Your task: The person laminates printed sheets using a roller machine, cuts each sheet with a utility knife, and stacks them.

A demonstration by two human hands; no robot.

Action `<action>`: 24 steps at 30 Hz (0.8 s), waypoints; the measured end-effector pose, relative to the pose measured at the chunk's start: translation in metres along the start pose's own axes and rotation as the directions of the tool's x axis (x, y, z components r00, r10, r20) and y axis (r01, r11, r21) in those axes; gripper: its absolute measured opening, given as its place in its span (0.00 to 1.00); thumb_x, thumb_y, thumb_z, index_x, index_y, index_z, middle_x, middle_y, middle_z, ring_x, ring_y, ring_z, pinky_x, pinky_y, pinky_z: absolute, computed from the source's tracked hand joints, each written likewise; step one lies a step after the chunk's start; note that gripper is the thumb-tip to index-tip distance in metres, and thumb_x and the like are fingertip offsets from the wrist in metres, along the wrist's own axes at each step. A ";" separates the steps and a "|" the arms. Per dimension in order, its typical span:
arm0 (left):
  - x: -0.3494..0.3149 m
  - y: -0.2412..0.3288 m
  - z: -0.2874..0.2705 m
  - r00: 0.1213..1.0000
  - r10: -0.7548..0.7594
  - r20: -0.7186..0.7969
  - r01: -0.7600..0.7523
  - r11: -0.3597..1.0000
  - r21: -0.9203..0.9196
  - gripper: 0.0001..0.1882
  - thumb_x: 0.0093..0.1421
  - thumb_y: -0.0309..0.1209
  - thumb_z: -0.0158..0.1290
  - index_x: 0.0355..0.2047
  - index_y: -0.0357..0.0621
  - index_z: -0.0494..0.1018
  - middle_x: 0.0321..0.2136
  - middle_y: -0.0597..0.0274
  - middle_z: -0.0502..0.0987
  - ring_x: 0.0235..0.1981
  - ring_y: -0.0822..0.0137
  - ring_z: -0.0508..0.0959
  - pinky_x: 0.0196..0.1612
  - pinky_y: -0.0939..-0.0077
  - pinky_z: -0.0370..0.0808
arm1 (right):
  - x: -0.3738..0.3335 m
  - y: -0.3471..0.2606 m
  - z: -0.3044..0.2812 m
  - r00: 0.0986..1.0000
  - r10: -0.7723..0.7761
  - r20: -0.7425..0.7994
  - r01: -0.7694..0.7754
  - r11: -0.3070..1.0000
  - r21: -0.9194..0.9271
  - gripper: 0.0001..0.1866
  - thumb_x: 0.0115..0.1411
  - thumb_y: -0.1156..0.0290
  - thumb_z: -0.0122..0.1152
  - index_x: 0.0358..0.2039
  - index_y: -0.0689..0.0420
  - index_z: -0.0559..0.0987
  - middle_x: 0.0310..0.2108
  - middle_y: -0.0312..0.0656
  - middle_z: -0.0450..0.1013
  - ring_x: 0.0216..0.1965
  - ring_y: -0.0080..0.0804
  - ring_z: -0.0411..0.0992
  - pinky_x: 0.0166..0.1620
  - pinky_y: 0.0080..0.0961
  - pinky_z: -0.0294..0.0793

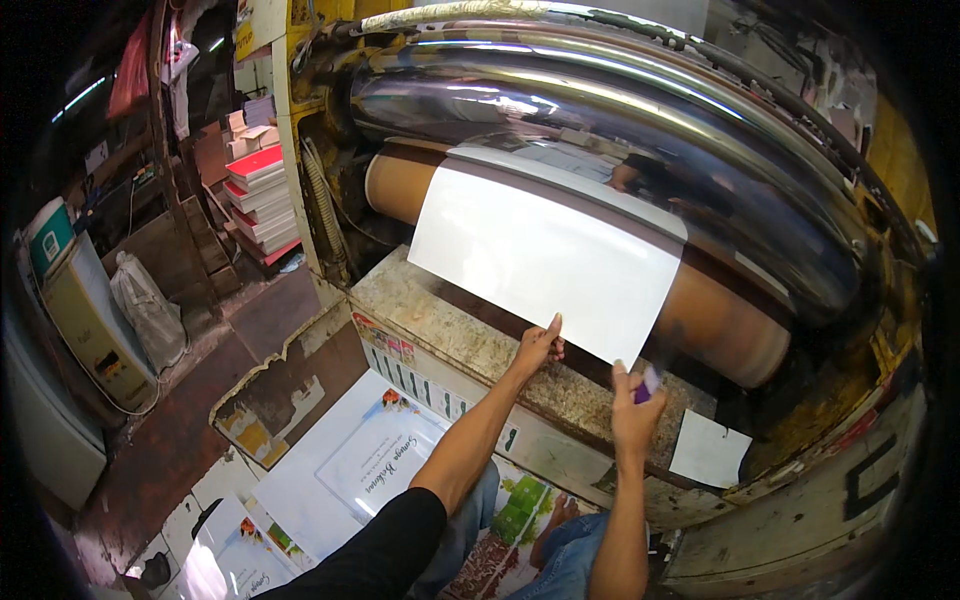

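Note:
A large white sheet point(545, 245) hangs out of the rollers of a big machine and slopes toward me. My left hand point(538, 350) is closed at its near edge, thumb on top and fingers curled underneath. At the sheet's near right corner is my right hand point(637, 405), its thumb up against the corner. Its fingers are wrapped round a small purple object point(645, 388) with a pale, blurred end; its kind cannot be made out. Behind the sheet lie a brown roller point(730, 320) and a shiny metal roller point(600, 130).
A worn ledge point(440, 305) runs below the rollers, with a small white sheet point(710, 450) at its right end. Printed sheets point(380, 450) lie low beside my legs. Stacked red and white bundles point(262, 200) stand at the left, near a pale sack point(147, 305).

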State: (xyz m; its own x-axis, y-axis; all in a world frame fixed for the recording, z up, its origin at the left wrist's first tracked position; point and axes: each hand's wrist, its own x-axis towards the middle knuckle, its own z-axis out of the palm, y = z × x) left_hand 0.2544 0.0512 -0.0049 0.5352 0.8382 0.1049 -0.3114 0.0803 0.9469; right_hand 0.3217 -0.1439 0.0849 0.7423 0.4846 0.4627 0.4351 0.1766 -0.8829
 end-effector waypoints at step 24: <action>-0.117 0.100 0.031 0.962 0.064 -0.267 -0.088 0.993 -0.079 0.28 0.62 0.51 0.50 0.17 0.38 0.70 0.13 0.61 0.71 0.18 0.72 0.71 0.27 0.78 0.68 | 0.025 -0.031 -0.043 0.870 0.493 -0.023 -0.471 0.844 0.258 0.31 0.54 0.38 0.58 0.22 0.58 0.75 0.18 0.33 0.69 0.17 0.18 0.65 0.20 0.15 0.54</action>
State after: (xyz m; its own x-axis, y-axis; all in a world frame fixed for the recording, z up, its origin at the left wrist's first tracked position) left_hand 0.1851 -0.0556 0.0874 0.2849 0.9552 0.0802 -0.4180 0.0485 0.9071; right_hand 0.3489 -0.1744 0.1279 0.8719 0.4888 -0.0307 -0.1139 0.1414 -0.9834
